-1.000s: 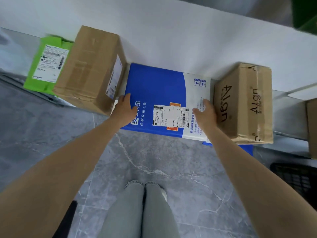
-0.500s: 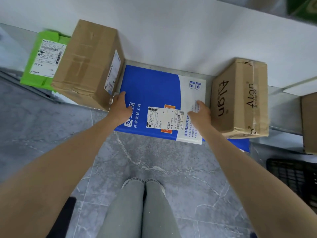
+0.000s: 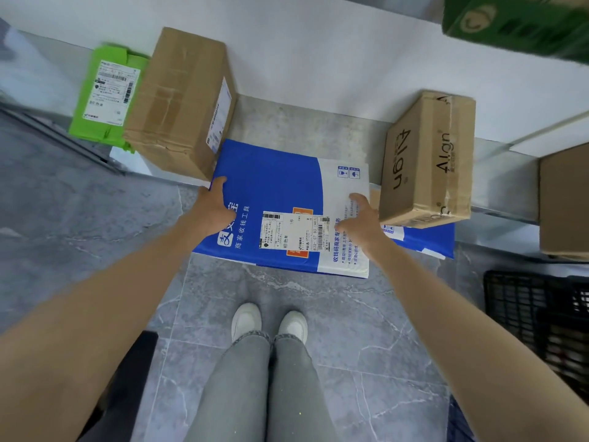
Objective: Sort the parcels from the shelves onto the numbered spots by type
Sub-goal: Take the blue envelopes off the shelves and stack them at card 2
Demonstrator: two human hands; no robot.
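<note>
Gripping the blue-and-white parcel (image 3: 274, 180) by its sides, the left hand (image 3: 214, 208) and right hand (image 3: 361, 222) hold it overhanging the shelf (image 3: 302, 122).

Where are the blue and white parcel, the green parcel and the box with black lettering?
blue and white parcel (image 3: 274, 186): head view, on its plain blue top.
green parcel (image 3: 111, 90): head view, on its white label.
box with black lettering (image 3: 422, 161): head view, on the cardboard between the two words.
</note>
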